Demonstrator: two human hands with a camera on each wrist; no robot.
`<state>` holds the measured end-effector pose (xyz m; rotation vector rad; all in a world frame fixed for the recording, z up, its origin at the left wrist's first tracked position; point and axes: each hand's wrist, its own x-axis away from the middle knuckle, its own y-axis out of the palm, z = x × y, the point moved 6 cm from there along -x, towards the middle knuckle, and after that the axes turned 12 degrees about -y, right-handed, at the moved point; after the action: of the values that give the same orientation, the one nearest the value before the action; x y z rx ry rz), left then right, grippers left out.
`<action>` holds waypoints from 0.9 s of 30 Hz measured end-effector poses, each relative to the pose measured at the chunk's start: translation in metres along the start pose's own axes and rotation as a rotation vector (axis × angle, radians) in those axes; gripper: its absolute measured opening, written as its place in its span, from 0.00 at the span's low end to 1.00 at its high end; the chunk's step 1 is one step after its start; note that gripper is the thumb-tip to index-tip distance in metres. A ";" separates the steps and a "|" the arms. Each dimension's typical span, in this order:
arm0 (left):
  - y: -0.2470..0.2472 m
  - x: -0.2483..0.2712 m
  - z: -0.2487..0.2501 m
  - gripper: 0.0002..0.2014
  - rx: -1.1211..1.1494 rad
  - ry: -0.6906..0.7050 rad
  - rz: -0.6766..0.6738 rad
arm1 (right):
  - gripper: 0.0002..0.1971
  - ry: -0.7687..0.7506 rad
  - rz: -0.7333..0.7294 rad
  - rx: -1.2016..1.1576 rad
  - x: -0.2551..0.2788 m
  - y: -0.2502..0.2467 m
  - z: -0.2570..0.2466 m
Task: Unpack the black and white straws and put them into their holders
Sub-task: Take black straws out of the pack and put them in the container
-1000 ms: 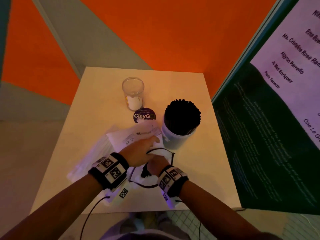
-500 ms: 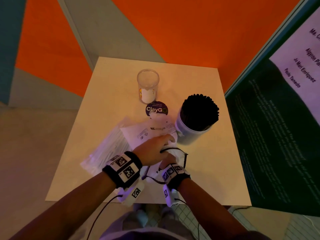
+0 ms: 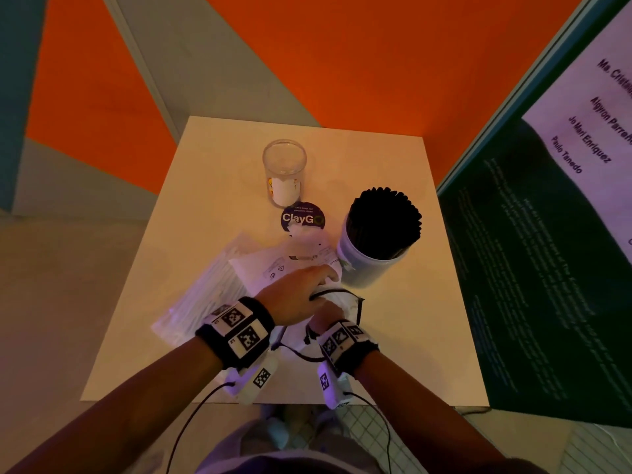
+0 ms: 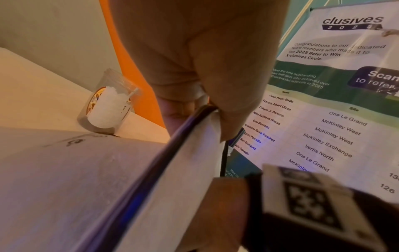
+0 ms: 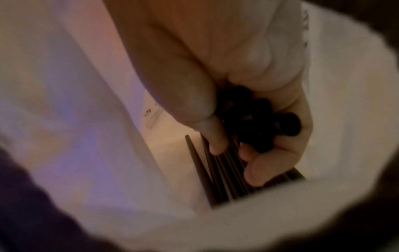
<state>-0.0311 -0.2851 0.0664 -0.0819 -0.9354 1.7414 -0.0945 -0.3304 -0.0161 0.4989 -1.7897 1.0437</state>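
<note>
Several black straws [image 5: 226,172] sit in the right hand's [image 5: 248,105] curled grip inside the bag [image 3: 301,268], beside the cup [image 3: 372,261]; the left hand [image 3: 297,295] pinches its rim. Loose ones may snag and spill.

Head view overhead, far; wrist views close; head, left-wrist share glass [image 3: 284,172].

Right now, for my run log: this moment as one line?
left hand: holds bag open | right hand: inside, gripping black straws | holder: nearly full
</note>
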 end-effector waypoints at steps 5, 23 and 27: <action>0.009 -0.005 0.001 0.19 -0.081 0.018 -0.029 | 0.14 -0.294 0.217 -0.067 0.046 -0.003 0.014; 0.058 -0.017 0.115 0.31 -0.388 0.244 0.097 | 0.11 -0.355 0.415 0.277 0.187 -0.058 0.144; 0.035 -0.019 0.098 0.06 -0.430 0.174 0.168 | 0.14 -0.538 0.571 -0.158 0.182 -0.074 0.143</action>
<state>-0.0982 -0.3566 0.1048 -0.5967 -1.1850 1.6255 -0.1991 -0.4686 0.1542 0.1710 -2.5666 1.2043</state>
